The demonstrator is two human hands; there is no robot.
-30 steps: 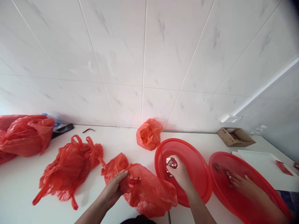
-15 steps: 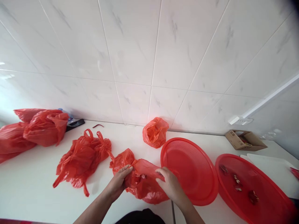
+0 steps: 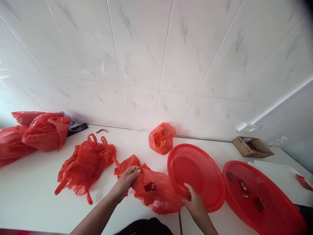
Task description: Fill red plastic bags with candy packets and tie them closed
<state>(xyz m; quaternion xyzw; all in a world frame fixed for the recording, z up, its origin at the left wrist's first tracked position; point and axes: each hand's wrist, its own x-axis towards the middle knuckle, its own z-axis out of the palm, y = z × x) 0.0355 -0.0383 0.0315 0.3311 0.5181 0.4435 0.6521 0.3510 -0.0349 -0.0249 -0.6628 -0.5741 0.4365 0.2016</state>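
Note:
A red plastic bag (image 3: 161, 202) lies on the white table in front of me, with its mouth pulled wide. Small dark red pieces (image 3: 149, 186) show inside it; their kind is hard to make out. My left hand (image 3: 126, 183) pinches the bag's left edge. My right hand (image 3: 194, 200) grips the opposite edge, beside the rim of a red mesh basket (image 3: 198, 176). Another crumpled red bag (image 3: 129, 161) rests just behind my left hand.
A second red basket (image 3: 264, 195) at the right holds a few small dark pieces. Tied red bags (image 3: 85, 163) lie left, with more bags (image 3: 46, 133) beyond. An open red bag (image 3: 161, 138) stands near the wall. A cardboard box (image 3: 251, 147) is at the back right.
My right hand has moved right and slightly down, stretching the bag's mouth wider. The dark red pieces inside show more plainly. My left hand has kept its hold on the edge.

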